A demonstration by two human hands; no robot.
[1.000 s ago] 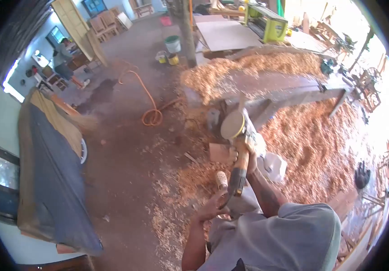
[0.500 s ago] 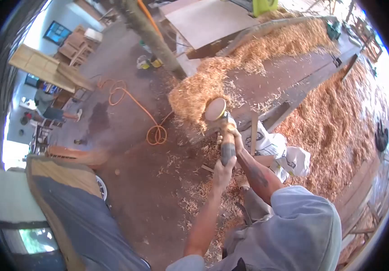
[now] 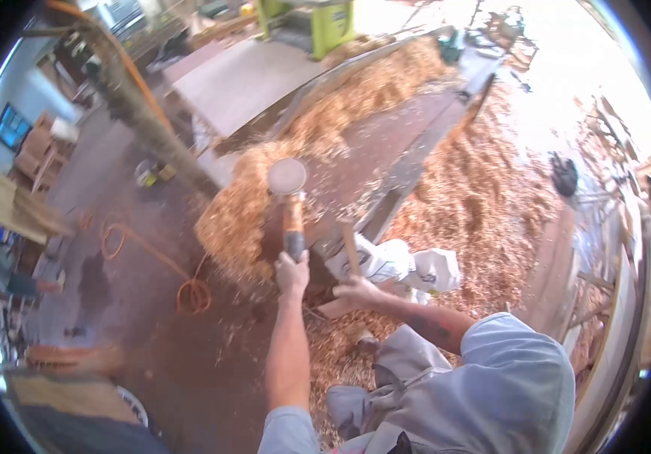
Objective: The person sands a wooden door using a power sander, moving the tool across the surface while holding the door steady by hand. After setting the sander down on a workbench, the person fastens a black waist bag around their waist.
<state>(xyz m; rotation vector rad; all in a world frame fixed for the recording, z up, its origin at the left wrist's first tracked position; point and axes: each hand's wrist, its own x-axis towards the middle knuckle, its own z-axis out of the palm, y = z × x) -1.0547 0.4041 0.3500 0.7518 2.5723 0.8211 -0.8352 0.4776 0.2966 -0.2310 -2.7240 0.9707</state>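
In the head view, the left hand (image 3: 292, 272) is closed round the rear grip of an orange-bodied disc sander (image 3: 289, 216). The arm is stretched straight forward. The tool points away from the person, its round pale disc (image 3: 286, 175) raised above a heap of wood shavings (image 3: 231, 219) and just beside a long dark plank (image 3: 386, 147).

The right hand (image 3: 356, 290) is off the tool, lower and to the right. Its fingers are spread and it holds nothing, lying against a pale wood offcut (image 3: 334, 308) on the floor. A thin wooden slat (image 3: 350, 246) stands just beyond that hand, with white sacks (image 3: 409, 266) beside it. An orange cable (image 3: 186, 291) coils on the floor to the left, well apart from both hands.
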